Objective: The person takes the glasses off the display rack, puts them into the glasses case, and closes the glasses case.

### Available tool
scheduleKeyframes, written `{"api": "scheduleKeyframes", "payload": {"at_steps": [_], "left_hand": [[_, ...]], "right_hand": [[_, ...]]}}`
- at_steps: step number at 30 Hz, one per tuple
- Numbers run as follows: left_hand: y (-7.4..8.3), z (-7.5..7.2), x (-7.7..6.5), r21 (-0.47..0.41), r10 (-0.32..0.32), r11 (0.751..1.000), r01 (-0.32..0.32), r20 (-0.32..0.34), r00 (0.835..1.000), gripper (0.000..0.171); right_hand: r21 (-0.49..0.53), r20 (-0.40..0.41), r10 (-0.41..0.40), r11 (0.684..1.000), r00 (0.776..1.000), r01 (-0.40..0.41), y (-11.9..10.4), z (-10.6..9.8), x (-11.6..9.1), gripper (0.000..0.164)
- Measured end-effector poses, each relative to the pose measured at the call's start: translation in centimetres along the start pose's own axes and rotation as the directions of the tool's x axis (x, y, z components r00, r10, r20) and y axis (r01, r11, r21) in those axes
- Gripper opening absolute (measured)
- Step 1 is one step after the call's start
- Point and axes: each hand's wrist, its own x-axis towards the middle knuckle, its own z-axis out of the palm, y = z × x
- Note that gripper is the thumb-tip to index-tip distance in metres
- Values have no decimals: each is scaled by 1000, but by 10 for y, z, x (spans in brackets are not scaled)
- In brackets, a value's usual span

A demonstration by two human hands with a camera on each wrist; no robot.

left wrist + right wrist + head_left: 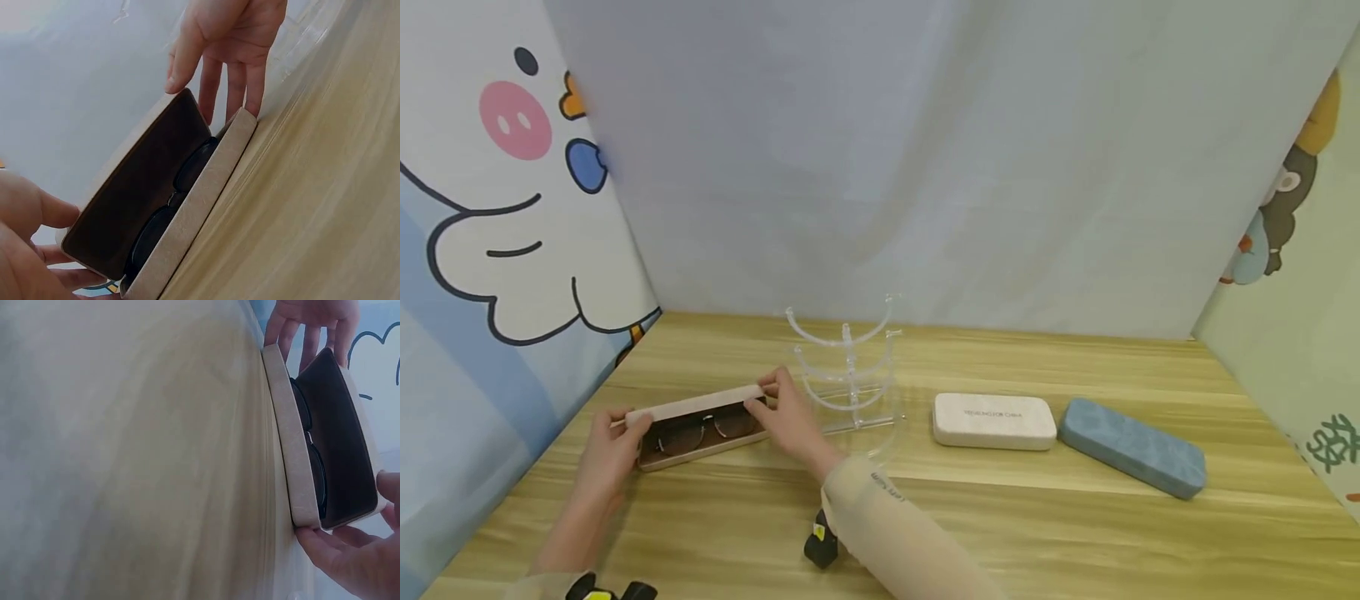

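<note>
A pale beige glasses case (694, 407) with a dark brown lining rests on the left of the table, its lid partly raised. Dark sunglasses (681, 437) lie folded out of sight behind their lenses inside it. My left hand (604, 454) grips the left end, thumb on the lid's edge. At the right end, my right hand (792, 421) holds the case the same way. The left wrist view shows the case's front wall (209, 187) standing on the tabletop, with the lid (144, 181) tilted up behind the sunglasses (153, 234).
A clear tiered glasses stand (850, 367) stands just right of my right hand. Farther right lie a closed cream case (995, 425) with lettering and a closed blue case (1131, 447) beside it. A pale curtain (925, 167) hangs along the table's back edge.
</note>
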Motion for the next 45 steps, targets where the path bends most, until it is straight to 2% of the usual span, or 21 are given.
{"api": "scheduleKeyframes", "payload": {"at_steps": [6,10,13,17,22,24,27,29,34,36,42,45], "left_hand": [[-5,-4,4,87,72,993,-77,62,995,61],[-7,-12,7,231,42,971,-65,103,994,58],[-8,-16,8,339,22,939,-63,125,992,58],[-10,-13,10,334,30,939,-75,138,990,59],[-9,-9,10,287,-10,958,-13,80,997,59],[-6,-8,7,304,-9,953,-2,33,999,57],[0,-5,0,346,36,938,-26,-23,999,52],[3,0,-1,377,96,923,-74,-40,995,49],[17,14,-9,385,195,903,-192,32,980,47],[25,21,-16,384,211,897,-219,65,975,46],[43,46,-27,346,307,885,-312,71,949,40],[51,60,-34,311,349,880,-359,89,933,37]], "right_hand": [[-73,-63,3,997,998,-7,1,0,1,16],[-126,-51,3,992,999,-10,4,1,1,8],[-170,-33,1,985,999,-7,8,3,-2,4],[-192,-47,-3,981,999,-6,8,3,-5,2],[-178,-51,-17,984,999,7,5,0,-9,3],[-160,-30,-26,987,999,21,5,-3,-14,4],[-129,35,-44,990,998,48,8,-9,-25,6],[-116,83,-58,991,995,67,9,-17,-34,8],[-72,186,-95,991,978,110,4,-41,-53,14],[-67,213,-100,991,972,117,2,-52,-59,16],[-136,259,-116,978,959,155,0,-86,-77,14],[-186,261,-105,970,960,157,4,-104,-87,12]]}}
